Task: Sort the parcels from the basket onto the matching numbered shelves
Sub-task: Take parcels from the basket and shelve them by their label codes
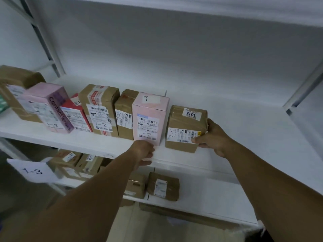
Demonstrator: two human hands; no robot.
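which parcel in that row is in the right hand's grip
The brown parcel at the row's right end, with the 3012 sticker on top; the right hand holds its right side. A gap parts it from the pink box.

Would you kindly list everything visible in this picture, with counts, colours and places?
upper shelf: one, white, across the middle
brown parcels: three, brown, in the upper shelf's row
3012 parcel: one, brown, right end of that row
pink boxes: two, pink, one leaning at left, one upright beside the 3012 parcel
red box: one, red, right of the leaning pink box
green item: one, green, cut off at left edge
lower shelf: one, white, below
lower parcels: several, brown, on the lower shelf
1-3 sign: one, white, lower left
left hand: at the shelf edge before the upright pink box, grip unclear
right hand: grips the 3012 parcel
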